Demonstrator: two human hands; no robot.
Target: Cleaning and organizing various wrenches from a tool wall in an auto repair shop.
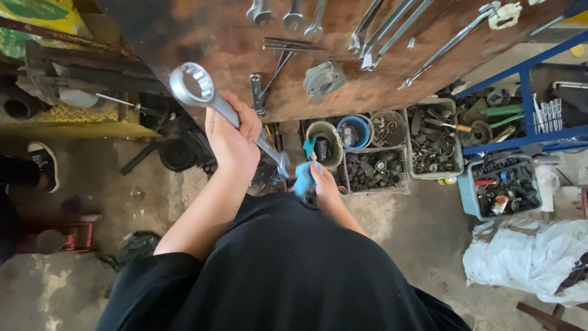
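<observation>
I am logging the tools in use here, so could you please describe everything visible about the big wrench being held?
The wrench is a large combination spanner of dull silver metal. Its ring end, toothed inside, points up and to the left; the shaft slants down to the right. The left hand grips the shaft near its middle. At the lower end, the right hand holds a blue cloth against it.

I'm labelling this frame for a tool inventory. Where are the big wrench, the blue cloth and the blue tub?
big wrench [195,84], head view, ring end.
blue cloth [304,176], head view, middle fold.
blue tub [362,121], head view, rim.
</observation>
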